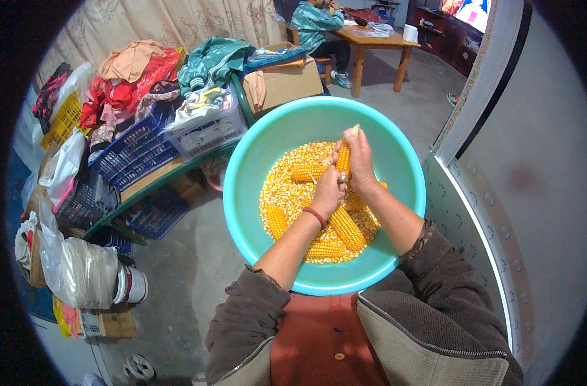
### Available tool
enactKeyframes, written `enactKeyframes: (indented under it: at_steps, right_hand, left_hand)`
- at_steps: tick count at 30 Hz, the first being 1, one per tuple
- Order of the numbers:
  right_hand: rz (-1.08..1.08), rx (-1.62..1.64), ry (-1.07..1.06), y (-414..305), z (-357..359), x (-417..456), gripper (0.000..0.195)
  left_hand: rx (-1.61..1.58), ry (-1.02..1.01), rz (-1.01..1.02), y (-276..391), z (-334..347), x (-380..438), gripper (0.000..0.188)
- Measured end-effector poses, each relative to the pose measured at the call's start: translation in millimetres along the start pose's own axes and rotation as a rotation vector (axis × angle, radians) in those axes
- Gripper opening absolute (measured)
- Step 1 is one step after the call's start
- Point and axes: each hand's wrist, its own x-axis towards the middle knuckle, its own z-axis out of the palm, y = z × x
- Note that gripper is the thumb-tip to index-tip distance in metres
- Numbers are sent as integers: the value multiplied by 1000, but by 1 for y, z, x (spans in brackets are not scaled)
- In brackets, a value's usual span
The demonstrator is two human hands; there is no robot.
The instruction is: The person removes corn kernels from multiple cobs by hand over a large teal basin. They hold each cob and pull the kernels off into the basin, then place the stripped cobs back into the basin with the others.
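Observation:
Both my hands hold one upright ear of dried yellow corn [343,159] above a large turquoise plastic basin [247,159]. Around its upper part my right hand [361,157] is wrapped, and the pale tip shows above the thumb. Lower down, my left hand [328,190] closes on the base end, its fingers partly hidden. Loose corn kernels [283,193] cover the bottom of the basin. Several whole ears lie on them: one ear [347,227] just below my hands, another ear [276,222] at the left, and one more ear [307,172] beside my left hand.
Left of the basin, a green-framed bench [163,178] carries a blue plastic crate [134,149] and a clear crate [211,130] heaped with clothes. A cardboard box [288,84] stands behind. At a wooden table [370,41] sits a person [312,24]. A glass sliding door [529,193] borders the right.

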Motion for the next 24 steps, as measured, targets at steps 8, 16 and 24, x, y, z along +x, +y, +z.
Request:
enactKeyframes:
  at_steps: [8,16,24]
  right_hand:
    - [-36,-70,-62,0,1,-1,15]
    - [1,36,-38,1,0,0,14]
    - [20,30,-15,4,-4,6,19]
  left_hand:
    - [-126,-95,-167,1,-8,3,24]
    - [-137,-142,-115,0,-8,3,22]
    - [19,-22,111,9,4,-6,31]
